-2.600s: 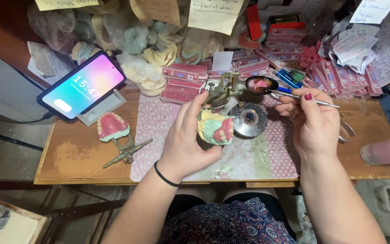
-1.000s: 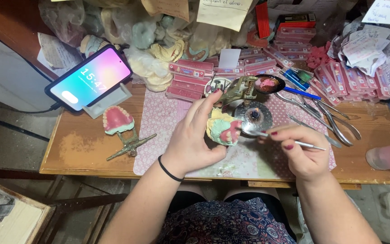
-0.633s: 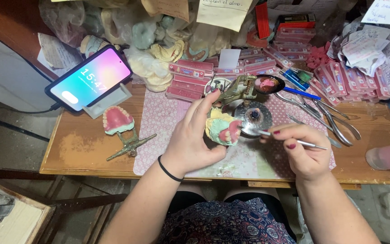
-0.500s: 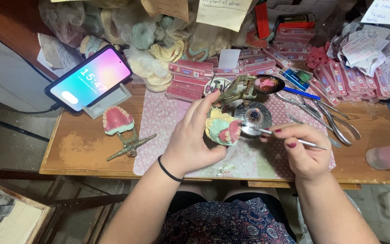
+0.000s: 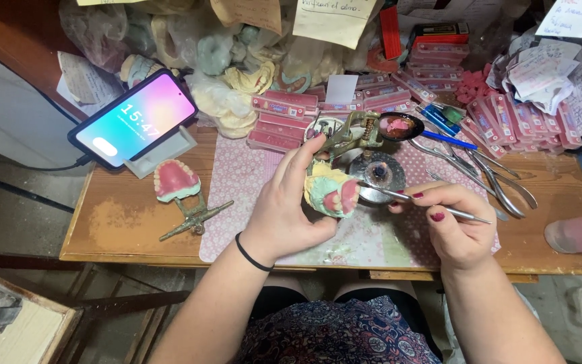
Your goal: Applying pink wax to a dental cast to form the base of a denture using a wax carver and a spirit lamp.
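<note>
My left hand (image 5: pixel 289 199) grips a dental cast (image 5: pixel 330 192), pale green with pink wax, mounted on a brass articulator (image 5: pixel 349 133). It is held above a patterned mat (image 5: pixel 237 175). My right hand (image 5: pixel 454 222) pinches a thin metal wax tool (image 5: pixel 417 201) like a pen. The tool's tip sits close to the pink wax, just in front of a small round burner (image 5: pixel 378 176).
A lit phone (image 5: pixel 133 118) leans on a stand at the back left. A second pink denture on an articulator (image 5: pixel 178 189) lies on the wooden desk (image 5: pixel 122 219). Pliers (image 5: pixel 483 178), pink tooth cards (image 5: pixel 284 121), plaster casts (image 5: pixel 223 87) and a pink bottle (image 5: pixel 580 232) crowd the back and right.
My right hand came down from the back of the desk with the tool and brought its tip to the cast. Over the last second both hands have barely moved.
</note>
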